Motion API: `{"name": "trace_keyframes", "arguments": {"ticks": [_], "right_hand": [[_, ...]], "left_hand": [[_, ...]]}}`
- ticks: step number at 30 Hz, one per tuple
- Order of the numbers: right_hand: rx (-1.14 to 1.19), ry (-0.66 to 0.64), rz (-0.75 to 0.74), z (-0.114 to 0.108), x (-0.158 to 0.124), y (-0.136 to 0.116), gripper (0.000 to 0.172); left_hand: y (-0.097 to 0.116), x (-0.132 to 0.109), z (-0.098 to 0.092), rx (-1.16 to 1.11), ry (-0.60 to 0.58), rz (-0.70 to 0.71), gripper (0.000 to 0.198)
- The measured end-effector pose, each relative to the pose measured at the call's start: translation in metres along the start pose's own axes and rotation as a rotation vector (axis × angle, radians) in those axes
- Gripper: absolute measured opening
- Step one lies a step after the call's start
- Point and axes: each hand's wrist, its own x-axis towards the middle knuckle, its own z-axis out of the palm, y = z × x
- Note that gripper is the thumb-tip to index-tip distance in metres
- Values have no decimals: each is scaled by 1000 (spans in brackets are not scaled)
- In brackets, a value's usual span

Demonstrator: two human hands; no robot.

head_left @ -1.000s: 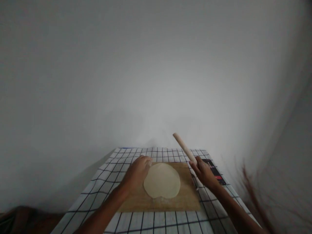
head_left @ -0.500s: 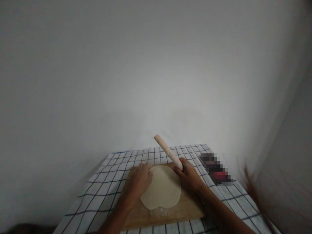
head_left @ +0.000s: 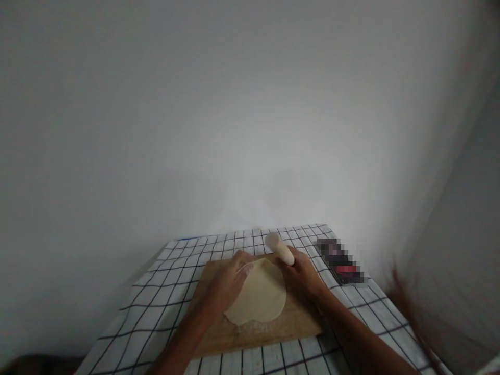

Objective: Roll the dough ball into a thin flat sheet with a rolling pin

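A flat, pale round of dough (head_left: 260,297) lies on a wooden board (head_left: 297,323). Its far left edge is raised a little, and my left hand (head_left: 232,278) is closed on that edge, with flour showing on the dough there. My right hand (head_left: 302,271) grips a light wooden rolling pin (head_left: 282,250) near one end. The pin is held off the board, its far end pointing up and toward the camera. Fingers of the right hand also reach the dough's far right edge; whether they pinch it I cannot tell.
A white tablecloth with dark grid lines (head_left: 156,297) covers the table under the board. To the right lies a flat, dark object (head_left: 339,263) with a red patch, blurred out by pixels. A plain pale wall (head_left: 250,130) rises right behind the table.
The rolling pin has tipped so its far end now points more toward the camera. My left hand has closed on the dough's far edge and lifted it slightly.
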Motion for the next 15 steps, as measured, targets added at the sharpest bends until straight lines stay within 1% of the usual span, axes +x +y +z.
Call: {"name": "trace_keyframes", "arguments": {"ticks": [2, 4, 6, 8, 10, 11, 13, 15], "right_hand": [[-23, -89, -63, 1, 1, 4, 34], [-19, -149, -97, 2, 2, 7, 40], [17, -188, -123, 3, 4, 7, 40], [58, -212, -165, 2, 6, 4, 39], [86, -257, -209, 1, 8, 2, 36], [91, -290, -226, 1, 9, 1, 33], [73, -339, -245, 1, 9, 2, 26], [45, -331, -241, 0, 9, 5, 18]], "left_hand": [[3, -1, -4, -125, 20, 28, 15], [4, -1, -6, -182, 32, 43, 15], [7, -2, -7, -215, 24, 68, 15], [10, -3, -9, -245, -11, 101, 16], [14, -4, -10, -280, -49, 137, 17], [16, -5, -11, -305, -70, 133, 18], [18, -5, -12, -348, -94, 67, 20], [17, -4, -11, -372, -99, -7, 23]]}}
